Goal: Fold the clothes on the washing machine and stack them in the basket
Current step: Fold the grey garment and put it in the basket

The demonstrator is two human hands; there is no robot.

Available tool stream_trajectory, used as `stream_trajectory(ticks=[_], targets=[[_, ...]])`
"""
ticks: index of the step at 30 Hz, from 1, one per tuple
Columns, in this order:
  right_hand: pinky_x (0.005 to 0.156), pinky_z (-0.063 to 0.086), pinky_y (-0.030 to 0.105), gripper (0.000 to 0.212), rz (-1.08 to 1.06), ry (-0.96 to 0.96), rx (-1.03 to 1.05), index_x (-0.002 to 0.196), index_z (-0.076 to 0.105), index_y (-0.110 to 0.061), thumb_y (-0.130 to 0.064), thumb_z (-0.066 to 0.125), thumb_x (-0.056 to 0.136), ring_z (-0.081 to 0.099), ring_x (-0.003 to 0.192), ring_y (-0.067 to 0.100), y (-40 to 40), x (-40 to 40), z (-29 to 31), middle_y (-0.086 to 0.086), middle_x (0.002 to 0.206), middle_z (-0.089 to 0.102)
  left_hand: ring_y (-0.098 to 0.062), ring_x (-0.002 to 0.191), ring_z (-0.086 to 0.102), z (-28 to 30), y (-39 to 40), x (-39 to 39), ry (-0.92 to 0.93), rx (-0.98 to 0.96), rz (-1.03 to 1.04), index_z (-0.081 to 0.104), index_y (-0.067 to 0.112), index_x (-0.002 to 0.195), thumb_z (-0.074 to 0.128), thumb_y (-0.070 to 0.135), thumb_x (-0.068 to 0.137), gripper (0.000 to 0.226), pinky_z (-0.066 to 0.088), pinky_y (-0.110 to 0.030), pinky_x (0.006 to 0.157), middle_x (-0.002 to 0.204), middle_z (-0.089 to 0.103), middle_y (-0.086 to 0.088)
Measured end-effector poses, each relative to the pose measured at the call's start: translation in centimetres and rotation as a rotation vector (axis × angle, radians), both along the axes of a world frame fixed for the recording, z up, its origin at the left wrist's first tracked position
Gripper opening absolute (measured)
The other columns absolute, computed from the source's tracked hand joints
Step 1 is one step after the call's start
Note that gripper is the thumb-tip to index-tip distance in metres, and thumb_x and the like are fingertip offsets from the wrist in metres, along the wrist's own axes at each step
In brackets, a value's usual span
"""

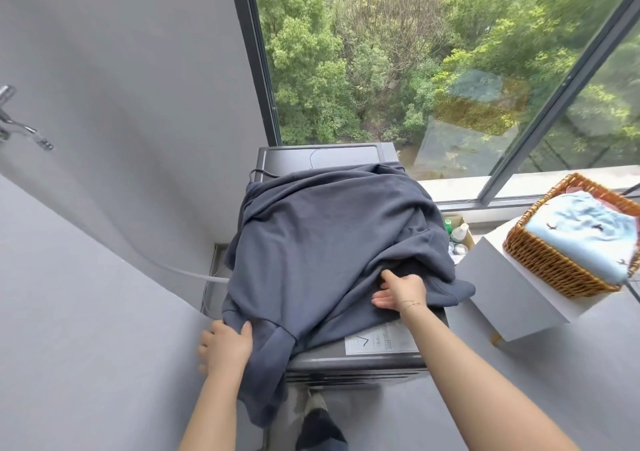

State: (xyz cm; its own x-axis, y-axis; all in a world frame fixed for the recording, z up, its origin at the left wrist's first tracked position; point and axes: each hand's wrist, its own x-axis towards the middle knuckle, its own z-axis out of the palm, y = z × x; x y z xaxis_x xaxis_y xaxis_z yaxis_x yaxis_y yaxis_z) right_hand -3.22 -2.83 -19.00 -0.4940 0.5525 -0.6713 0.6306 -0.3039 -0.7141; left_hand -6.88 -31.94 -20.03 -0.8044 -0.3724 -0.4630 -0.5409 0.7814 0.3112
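1. One dark grey sweatshirt [332, 243] lies spread over the washing machine [346, 355]
2. My left hand [225, 345] pinches its hem corner; right hand [401, 291] clutches a fold
3. Soft, floppy, fairly heavy: I'd take edges

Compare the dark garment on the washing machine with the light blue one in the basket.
The dark grey garment is plain, spread out and rumpled over the washing machine, one part hanging off the front; the light blue garment is patterned with small dark marks and lies folded in the wicker basket. Both hands touch the grey one, none the blue.
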Motion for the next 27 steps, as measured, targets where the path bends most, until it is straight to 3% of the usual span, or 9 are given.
stream_trajectory(ticks=[3, 8, 11, 14, 16, 18, 20, 23, 27], targets=[[0.039, 0.051, 0.026, 0.032, 0.150, -0.092, 0.162, 0.081, 0.061, 0.011, -0.020, 0.058, 0.088, 0.062, 0.038, 0.026, -0.3, -0.9, -0.1, 0.016, 0.046, 0.062, -0.042, 0.124, 0.041, -0.7, -0.8, -0.2, 0.061, 0.000, -0.005, 0.047, 0.000, 0.126, 0.057, 0.033, 0.094, 0.047, 0.036, -0.047, 0.098, 0.131, 0.047, -0.027], [0.035, 0.039, 0.020, 0.039, 0.320, -0.174, 0.318, 0.059, 0.054, 0.000, -0.021, 0.043, 0.091, 0.052, 0.031, 0.021, 0.0, -2.0, -0.2, 0.013, 0.046, 0.062, -0.045, 0.121, 0.043, -0.9, -0.6, -0.1, 0.107, -0.059, -0.058, 0.049, -0.007, 0.124, 0.052, 0.022, 0.097, 0.040, 0.037, -0.050, 0.094, 0.128, 0.049, -0.030], [0.033, 0.034, 0.020, 0.037, 0.146, -0.056, 0.250, 0.057, 0.050, -0.004, -0.019, 0.043, 0.090, 0.044, 0.031, 0.020, 0.6, -1.0, 0.1, 0.008, 0.040, 0.056, -0.047, 0.119, 0.045, 0.3, -0.5, -0.3, 0.111, -0.010, -0.025, 0.046, -0.010, 0.121, 0.046, 0.020, 0.100, 0.037, 0.038, -0.050, 0.091, 0.127, 0.049, -0.033], [0.032, 0.037, 0.021, 0.036, -0.135, 0.193, 0.225, 0.057, 0.048, -0.003, -0.013, 0.044, 0.092, 0.047, 0.032, 0.018, 0.3, 2.5, 1.5, 0.016, 0.049, 0.057, -0.048, 0.114, 0.050, 2.6, -0.6, -0.2, 0.214, 0.114, 0.006, 0.046, -0.011, 0.116, 0.043, 0.019, 0.101, 0.034, 0.036, -0.044, 0.082, 0.121, 0.053, -0.033], [0.040, 0.046, 0.023, 0.034, -0.316, 0.333, 0.261, 0.059, 0.048, -0.004, -0.005, 0.044, 0.092, 0.054, 0.040, 0.017, -0.4, 5.9, 2.1, 0.010, 0.052, 0.056, -0.045, 0.111, 0.052, 3.3, -0.9, -0.5, 0.280, 0.246, 0.076, 0.046, -0.009, 0.116, 0.044, 0.020, 0.101, 0.033, 0.036, -0.041, 0.081, 0.116, 0.056, -0.030], [0.053, 0.050, 0.021, 0.031, -0.454, 0.341, 0.272, 0.059, 0.048, -0.006, -0.003, 0.044, 0.090, 0.057, 0.050, 0.013, -1.2, 9.3, 1.7, -0.002, 0.052, 0.053, -0.044, 0.108, 0.055, 2.5, -1.8, -1.0, 0.319, 0.416, 0.262, 0.047, -0.010, 0.116, 0.044, 0.022, 0.101, 0.035, 0.043, -0.045, 0.087, 0.113, 0.057, -0.029], [0.059, 0.052, 0.021, 0.029, -0.664, 0.312, 0.135, 0.060, 0.047, -0.006, -0.005, 0.045, 0.088, 0.057, 0.049, 0.006, -1.9, 11.8, 0.4, 0.000, 0.058, 0.050, -0.049, 0.109, 0.056, 1.3, -2.6, -0.9, 0.299, 0.563, 0.489, 0.049, -0.015, 0.118, 0.043, 0.021, 0.100, 0.040, 0.046, -0.050, 0.093, 0.119, 0.055, -0.038], [0.061, 0.059, 0.024, 0.025, -0.950, 0.365, -0.163, 0.063, 0.044, -0.007, -0.005, 0.042, 0.088, 0.057, 0.055, 0.017, -2.3, 12.9, -0.3, 0.007, 0.066, 0.044, -0.044, 0.121, 0.050, 0.2, -3.0, 1.0, 0.221, 0.760, 0.687, 0.045, -0.019, 0.127, 0.042, 0.015, 0.102, 0.042, 0.042, -0.043, 0.099, 0.132, 0.048, -0.035], [0.091, 0.046, 0.030, 0.016, -0.876, 0.485, -0.506, 0.081, 0.051, -0.013, -0.015, 0.039, 0.091, 0.056, 0.080, 0.017, -1.6, 12.4, 0.0, 0.005, 0.085, 0.054, -0.030, 0.110, 0.060, -0.7, -4.3, 3.9, 0.066, 0.957, 0.670, 0.056, -0.001, 0.123, 0.054, 0.028, 0.098, 0.039, 0.046, -0.040, 0.095, 0.126, 0.062, -0.016]])
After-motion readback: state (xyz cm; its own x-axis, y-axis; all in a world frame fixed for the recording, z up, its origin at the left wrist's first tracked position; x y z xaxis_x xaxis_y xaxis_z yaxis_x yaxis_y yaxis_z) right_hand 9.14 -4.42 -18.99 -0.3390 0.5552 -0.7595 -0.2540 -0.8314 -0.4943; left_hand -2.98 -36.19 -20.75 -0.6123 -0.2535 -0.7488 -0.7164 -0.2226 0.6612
